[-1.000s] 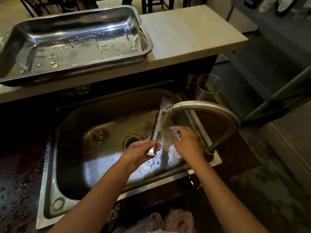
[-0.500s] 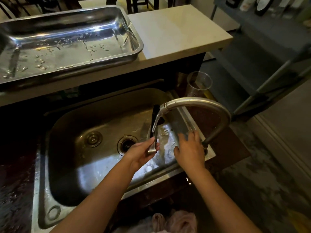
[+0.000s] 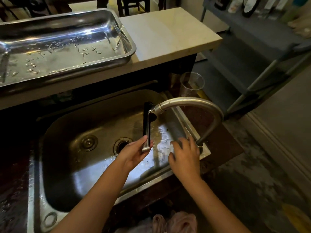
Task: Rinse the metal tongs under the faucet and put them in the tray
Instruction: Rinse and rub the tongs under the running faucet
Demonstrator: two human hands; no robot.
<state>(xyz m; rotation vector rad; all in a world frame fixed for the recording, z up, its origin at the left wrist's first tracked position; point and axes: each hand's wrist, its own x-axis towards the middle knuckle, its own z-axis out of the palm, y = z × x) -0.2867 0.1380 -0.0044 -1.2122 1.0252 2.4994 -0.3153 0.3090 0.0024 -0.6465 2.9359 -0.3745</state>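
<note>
My left hand [image 3: 134, 153] grips the hinge end of the metal tongs [image 3: 147, 126], which point away from me with their dark tips just under the faucet spout [image 3: 188, 102]. Water wets the sink [image 3: 80, 167] floor beneath them. My right hand [image 3: 184, 156] hovers over the sink's right rim with fingers spread, near the base of the faucet, holding nothing. The steel tray [image 3: 101, 27] sits on the pale counter behind the sink, wet with droplets; another utensil lies at its left edge.
A clear plastic cup [image 3: 191, 84] stands behind the faucet. The pale counter [image 3: 168, 34] extends to the right of the tray. A grey shelf rack [image 3: 269, 52] stands at right. Pink cloth [image 3: 175, 221] lies at the bottom edge.
The tongs have turned from slanting to nearly straight under the spout. My right hand has come off the tongs and moved right toward the faucet base.
</note>
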